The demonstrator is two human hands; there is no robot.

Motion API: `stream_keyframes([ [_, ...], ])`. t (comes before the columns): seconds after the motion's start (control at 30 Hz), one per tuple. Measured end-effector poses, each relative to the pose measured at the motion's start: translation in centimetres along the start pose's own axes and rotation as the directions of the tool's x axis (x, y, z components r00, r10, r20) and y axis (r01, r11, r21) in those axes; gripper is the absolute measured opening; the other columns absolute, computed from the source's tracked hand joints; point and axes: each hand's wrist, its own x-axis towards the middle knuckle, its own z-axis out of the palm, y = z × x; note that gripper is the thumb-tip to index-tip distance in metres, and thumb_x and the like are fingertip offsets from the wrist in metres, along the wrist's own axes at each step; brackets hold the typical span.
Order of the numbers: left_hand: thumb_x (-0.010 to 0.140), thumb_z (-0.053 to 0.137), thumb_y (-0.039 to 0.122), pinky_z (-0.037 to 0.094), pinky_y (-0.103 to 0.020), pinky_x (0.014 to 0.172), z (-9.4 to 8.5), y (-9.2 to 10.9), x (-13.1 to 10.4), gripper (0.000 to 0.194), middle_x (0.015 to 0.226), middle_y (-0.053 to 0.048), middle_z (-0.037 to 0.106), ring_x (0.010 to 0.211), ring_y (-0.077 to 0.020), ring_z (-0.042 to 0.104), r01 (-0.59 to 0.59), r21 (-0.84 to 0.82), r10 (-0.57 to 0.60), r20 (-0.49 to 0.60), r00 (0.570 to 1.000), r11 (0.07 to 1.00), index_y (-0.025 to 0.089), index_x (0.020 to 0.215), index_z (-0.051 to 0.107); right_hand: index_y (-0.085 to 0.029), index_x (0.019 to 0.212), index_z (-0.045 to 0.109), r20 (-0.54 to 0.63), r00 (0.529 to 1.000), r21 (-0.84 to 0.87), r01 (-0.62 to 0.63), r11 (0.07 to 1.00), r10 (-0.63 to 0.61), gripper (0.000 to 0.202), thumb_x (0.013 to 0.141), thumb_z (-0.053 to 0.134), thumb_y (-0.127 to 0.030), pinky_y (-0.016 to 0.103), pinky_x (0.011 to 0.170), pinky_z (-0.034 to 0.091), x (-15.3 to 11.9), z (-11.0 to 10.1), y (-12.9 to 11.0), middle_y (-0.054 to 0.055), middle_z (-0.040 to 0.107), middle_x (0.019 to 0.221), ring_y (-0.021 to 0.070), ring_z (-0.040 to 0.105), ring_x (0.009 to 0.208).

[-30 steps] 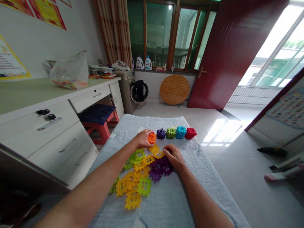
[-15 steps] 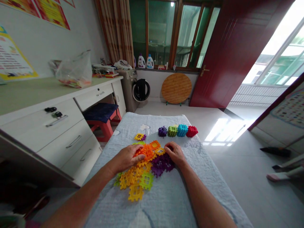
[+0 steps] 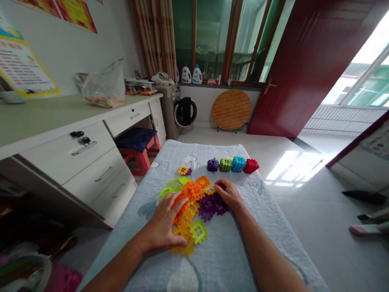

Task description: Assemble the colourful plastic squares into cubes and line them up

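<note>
My left hand (image 3: 165, 223) lies with its fingers spread over the left side of a pile of plastic interlocking tiles, touching orange and yellow ones. Orange tiles (image 3: 194, 190) are heaped at the pile's middle, with yellow tiles (image 3: 185, 229) nearer me, partly under my palm. A lime green tile (image 3: 199, 232) lies at the near right, and more green tiles (image 3: 174, 184) at the far left. My right hand (image 3: 228, 194) is at the pile's right edge, fingers curled beside a small yellow tile (image 3: 209, 190) and the purple tiles (image 3: 211, 207); its fingertips are partly hidden.
A row of stacked tiles stands at the far right: purple (image 3: 213, 165), green (image 3: 225, 165), blue (image 3: 238, 164) and red (image 3: 251, 166). A yellow tile (image 3: 182, 170) with a purple one lies at the far left. A cloth (image 3: 225, 259) covers the table; a stool (image 3: 138, 146) stands left.
My left hand has moved nearer me, from the orange tiles onto the yellow ones, and its fingers have spread. The green tiles at the far left are uncovered. My right hand stays at the purple tiles.
</note>
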Motion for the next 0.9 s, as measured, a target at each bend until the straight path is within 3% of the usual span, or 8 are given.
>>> stream_keyframes([
  [0.1,0.055,0.079,0.053,0.025,-0.055,0.111,0.5,0.7,1.4,0.095,0.148,-0.013,0.034,0.135,-0.0373,0.029,-0.024,0.049,0.026,-0.042,0.999,0.999,0.026,0.138,0.042,-0.018,0.076,0.064,0.004,1.000,-0.005,0.018,1.000,-0.018,0.016,0.081,0.054,-0.030,0.025,0.067,0.041,0.0,0.1,0.0,0.002,0.061,0.076,0.0142,0.054,0.070],
  [0.23,0.081,0.060,0.031,0.028,-0.049,0.112,0.6,1.8,3.9,0.059,0.142,-0.011,0.043,0.133,-0.0283,0.035,-0.126,0.054,0.132,-0.135,0.982,0.991,0.021,0.136,0.043,-0.018,0.077,0.064,0.005,0.999,-0.007,0.034,0.999,-0.034,0.016,0.080,0.054,-0.029,0.026,0.068,0.041,0.1,0.1,0.1,0.002,0.061,0.076,0.0152,0.055,0.072],
  [0.4,0.087,0.043,0.013,0.034,-0.039,0.110,-0.4,2.0,7.9,0.045,0.141,-0.006,0.044,0.130,-0.0197,0.040,-0.299,0.046,0.302,-0.212,0.930,0.953,0.025,0.130,0.049,-0.018,0.082,0.063,-0.033,0.999,0.028,0.013,1.000,-0.013,0.016,0.080,0.052,-0.029,0.027,0.069,0.042,0.2,0.3,0.5,0.003,0.062,0.079,0.0161,0.056,0.073],
  [0.47,0.087,0.044,0.016,0.032,-0.039,0.110,-1.1,1.0,10.2,0.040,0.139,-0.007,0.045,0.130,-0.0206,0.040,-0.256,0.077,0.267,-0.269,0.925,0.964,0.024,0.125,0.052,-0.018,0.085,0.063,-0.065,0.998,0.042,0.003,0.999,0.000,0.017,0.078,0.051,-0.027,0.027,0.069,0.042,0.2,0.3,0.7,0.002,0.062,0.079,0.0160,0.055,0.072],
  [0.53,0.082,0.054,0.023,0.030,-0.040,0.110,-1.6,-0.5,12.7,0.042,0.139,-0.009,0.044,0.129,-0.0245,0.040,-0.099,0.101,0.124,-0.294,0.948,0.990,0.020,0.124,0.053,-0.019,0.087,0.063,-0.089,0.996,0.054,-0.006,0.999,0.011,0.018,0.076,0.051,-0.026,0.027,0.068,0.043,0.1,0.4,0.7,0.002,0.061,0.080,0.0159,0.054,0.072],
  [0.63,0.065,0.071,0.033,0.030,-0.047,0.108,-1.9,-3.1,15.9,0.062,0.134,-0.014,0.048,0.126,-0.0331,0.041,0.082,0.104,-0.069,-0.123,0.990,0.991,0.018,0.123,0.054,-0.019,0.090,0.063,-0.082,0.996,0.062,-0.024,0.998,0.029,0.020,0.076,0.051,-0.026,0.028,0.070,0.043,0.1,0.3,0.4,0.003,0.062,0.082,0.0164,0.055,0.073],
  [0.77,0.058,0.072,0.030,0.041,-0.040,0.095,-1.9,-4.5,17.3,0.045,0.109,-0.010,0.063,0.107,-0.0294,0.055,0.006,0.054,-0.008,0.030,1.000,0.999,0.017,0.100,0.066,-0.019,0.092,0.064,-0.045,0.999,0.027,-0.023,0.999,0.024,0.021,0.077,0.054,-0.029,0.030,0.076,0.043,0.0,0.0,-0.4,0.004,0.065,0.088,0.0187,0.057,0.081],
  [0.9,0.064,0.067,0.030,0.048,-0.027,0.077,-2.3,-3.2,16.9,0.032,0.086,-0.001,0.068,0.081,-0.0177,0.063,-0.101,-0.055,0.108,0.152,0.983,0.993,0.019,0.094,0.068,-0.019,0.087,0.066,-0.007,1.000,0.021,-0.015,1.000,0.015,0.017,0.080,0.054,-0.030,0.028,0.072,0.042,0.0,-0.2,-0.9,0.003,0.066,0.081,0.0174,0.058,0.076],
])
